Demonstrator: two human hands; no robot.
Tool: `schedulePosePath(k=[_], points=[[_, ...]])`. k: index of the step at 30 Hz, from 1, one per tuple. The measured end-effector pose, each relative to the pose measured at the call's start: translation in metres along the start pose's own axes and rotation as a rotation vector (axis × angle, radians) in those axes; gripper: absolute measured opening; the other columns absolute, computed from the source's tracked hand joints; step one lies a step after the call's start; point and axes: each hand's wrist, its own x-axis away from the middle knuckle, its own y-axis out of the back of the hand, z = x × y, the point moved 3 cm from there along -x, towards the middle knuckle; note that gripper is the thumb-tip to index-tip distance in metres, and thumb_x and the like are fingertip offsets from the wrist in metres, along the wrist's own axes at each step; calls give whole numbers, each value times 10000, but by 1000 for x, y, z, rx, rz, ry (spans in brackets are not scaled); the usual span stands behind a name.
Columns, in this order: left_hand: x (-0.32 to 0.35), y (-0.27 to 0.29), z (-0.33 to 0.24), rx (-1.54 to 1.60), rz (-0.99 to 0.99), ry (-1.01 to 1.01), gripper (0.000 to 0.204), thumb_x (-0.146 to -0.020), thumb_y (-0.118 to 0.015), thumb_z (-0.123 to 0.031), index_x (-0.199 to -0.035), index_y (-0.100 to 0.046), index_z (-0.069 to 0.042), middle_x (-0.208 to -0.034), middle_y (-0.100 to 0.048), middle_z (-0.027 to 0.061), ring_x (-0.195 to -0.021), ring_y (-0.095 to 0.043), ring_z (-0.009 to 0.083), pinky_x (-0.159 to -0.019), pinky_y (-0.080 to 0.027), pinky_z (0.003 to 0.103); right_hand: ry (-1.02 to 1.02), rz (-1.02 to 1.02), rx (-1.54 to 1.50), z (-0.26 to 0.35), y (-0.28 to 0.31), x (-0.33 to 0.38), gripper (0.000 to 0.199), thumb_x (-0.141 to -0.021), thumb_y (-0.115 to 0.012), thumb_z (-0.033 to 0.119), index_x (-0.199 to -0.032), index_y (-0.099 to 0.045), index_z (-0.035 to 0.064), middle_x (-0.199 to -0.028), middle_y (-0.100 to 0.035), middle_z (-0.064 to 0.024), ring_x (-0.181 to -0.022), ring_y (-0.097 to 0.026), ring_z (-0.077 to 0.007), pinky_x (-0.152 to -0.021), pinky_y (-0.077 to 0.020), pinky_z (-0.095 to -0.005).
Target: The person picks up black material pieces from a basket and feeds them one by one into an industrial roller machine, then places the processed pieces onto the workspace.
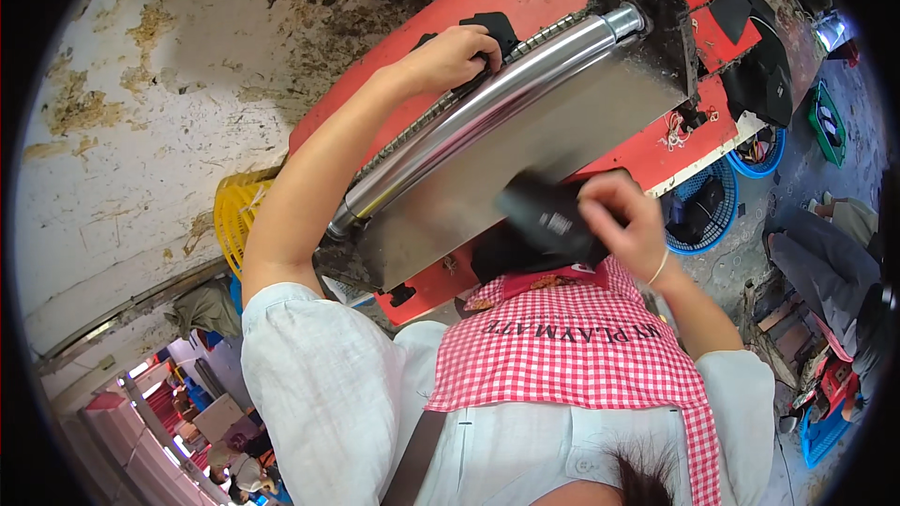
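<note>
My checked pink-and-white apron (pixel 562 356) is on the near side of the roller, with a line of large dark capital letters across it. Just beyond it, my right hand (pixel 626 225) comes in from the right, wrist bent inward, a thin pale band (pixel 660 269) around it. Its thumb and fingers close on the right edge of a black piece (pixel 544 211), which lies between me and the roller, blurred, with a small block of white print too smeared to read. Past the metal plate (pixel 586 122) is the shiny roller (pixel 497 112) itself. My left arm reaches up along its left, and my left hand (pixel 459 58) rests at its far side, palm down, fingers half curled beside another black piece (pixel 492 26); whether they grip anything I cannot tell. Beyond the roller's right end, a black pouch (pixel 761 84) shows a tiny pale mark, too small to read.
</note>
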Motion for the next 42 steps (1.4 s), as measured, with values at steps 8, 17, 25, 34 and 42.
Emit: schedulePosePath(k=[8,17,25,34,42], points=[[-7,-2,-8,7,28,31,154,-786,-538,-78,-887,-574,34,-848,-497,141,-851,-513,280,-731,-412,351,-69,-165,155,-16,6,-69,318,-748,-637,76,-1030,-501,21,-751,-624,-115,-664,-610,-166,-632,-456,-264],[1,66,6,418,-100,157,224,-777,-634,-170,-890,-598,20,-733,-596,53,-718,-556,92,-647,-459,262,-370,189,-191,-76,9,26,266,-772,-643,86,-1024,-571,41,-895,-607,-74,-808,-584,-90,-657,-479,-224],[18,164,-45,516,-400,77,49,-691,-613,-19,-739,-603,-16,-649,-588,-14,-562,-527,54,-517,-401,187,59,498,998,-137,-137,21,307,-711,-641,283,-968,-587,122,-948,-567,-60,-956,-540,-207,-797,-432,-364],[36,246,-22,-226,-586,177,191,-699,-614,-15,-889,-616,-3,-739,-609,32,-646,-576,113,-574,-482,224,389,593,330,-147,-122,34,267,-645,-627,83,-911,-608,88,-906,-590,-41,-917,-563,-179,-779,-454,-304],[-7,57,15,-356,-124,-134,265,-716,-554,47,-942,-610,-81,-890,-537,116,-867,-539,262,-754,-437,328,-320,26,-210,-14,-2,-5,287,-779,-625,89,-1035,-533,-3,-662,-558,-8,-643,-511,-26,-556,-409,-186]])
